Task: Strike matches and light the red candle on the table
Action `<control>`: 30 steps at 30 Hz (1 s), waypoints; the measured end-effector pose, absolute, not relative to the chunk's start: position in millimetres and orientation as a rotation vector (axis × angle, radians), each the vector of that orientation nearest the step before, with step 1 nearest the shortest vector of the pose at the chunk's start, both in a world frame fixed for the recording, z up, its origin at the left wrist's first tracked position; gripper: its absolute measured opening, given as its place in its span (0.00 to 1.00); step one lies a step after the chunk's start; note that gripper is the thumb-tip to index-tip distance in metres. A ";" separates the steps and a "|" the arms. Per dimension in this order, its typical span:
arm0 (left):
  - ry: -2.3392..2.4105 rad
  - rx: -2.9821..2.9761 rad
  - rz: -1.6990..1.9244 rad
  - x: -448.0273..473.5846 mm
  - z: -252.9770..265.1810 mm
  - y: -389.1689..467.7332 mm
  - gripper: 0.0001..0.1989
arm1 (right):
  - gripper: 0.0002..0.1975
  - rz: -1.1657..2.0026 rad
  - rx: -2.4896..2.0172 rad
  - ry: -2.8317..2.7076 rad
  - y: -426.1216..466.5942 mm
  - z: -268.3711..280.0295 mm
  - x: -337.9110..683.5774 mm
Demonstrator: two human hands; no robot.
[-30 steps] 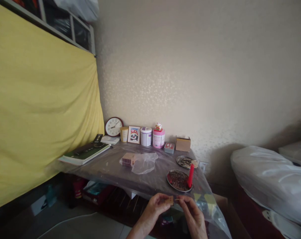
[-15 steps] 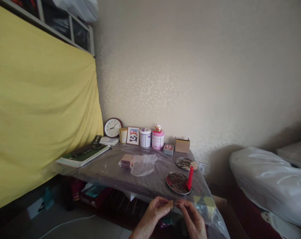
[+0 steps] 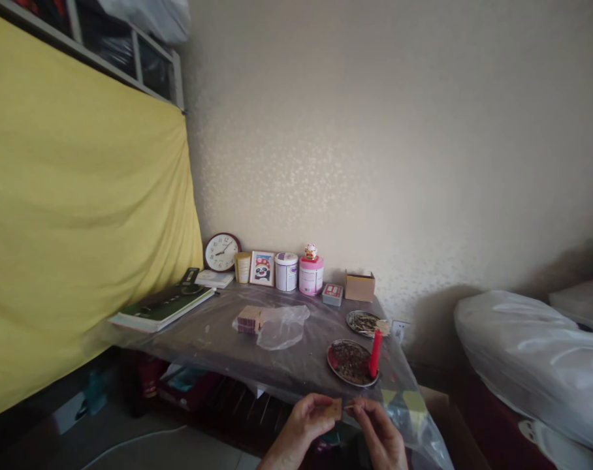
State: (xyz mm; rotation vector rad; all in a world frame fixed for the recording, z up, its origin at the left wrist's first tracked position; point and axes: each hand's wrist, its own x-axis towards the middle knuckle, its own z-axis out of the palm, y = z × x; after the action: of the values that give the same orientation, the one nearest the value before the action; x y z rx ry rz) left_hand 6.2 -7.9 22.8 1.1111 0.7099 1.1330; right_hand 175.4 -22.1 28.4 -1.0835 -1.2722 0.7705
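In front of the table's near edge, my left hand (image 3: 307,423) pinches a small brown matchbox (image 3: 334,408) between thumb and fingers. My right hand (image 3: 379,427) is closed on a thin matchstick (image 3: 348,407), its tip pointing at the matchbox and close to it; whether they touch I cannot tell. No flame shows. Just beyond my hands, a red candle (image 3: 375,354) stands upright at the right side of a round metal plate (image 3: 330,370) covered in dark burnt bits. Behind it, a second plate (image 3: 349,325) holds burnt and pale matchsticks.
A pack of matchboxes (image 3: 250,320) lies in clear plastic (image 3: 283,326) mid-table. Along the wall stand a clock (image 3: 222,252), framed picture (image 3: 262,268), two tins, a small box (image 3: 332,295) and an open carton (image 3: 360,286). A green book (image 3: 164,307) lies left; plastic sheeting covers the table.
The matchbox has turned slightly in my left hand, and the match in my right hand has dropped a little beside it. The view has shifted very slightly.
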 end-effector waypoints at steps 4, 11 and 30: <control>0.720 1.119 1.140 6.2 21.6 -7.2 0.15 | 0.14 0.774 -1.093 -1.282 -19.7 25.3 176.7; 0.762 1.123 1.159 8.1 17.4 -3.9 0.12 | 0.16 0.820 -1.072 -1.269 -14.8 17.8 177.7; 0.609 0.829 1.189 1.8 52.5 -18.4 0.07 | 0.13 0.535 -1.059 -1.245 -27.4 58.5 175.6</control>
State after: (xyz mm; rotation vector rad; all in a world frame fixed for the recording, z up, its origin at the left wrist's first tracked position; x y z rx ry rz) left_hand 1.8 -18.4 52.5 0.8288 0.6087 1.1895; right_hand 175.6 -27.4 58.5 -1.0591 -1.2446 0.5347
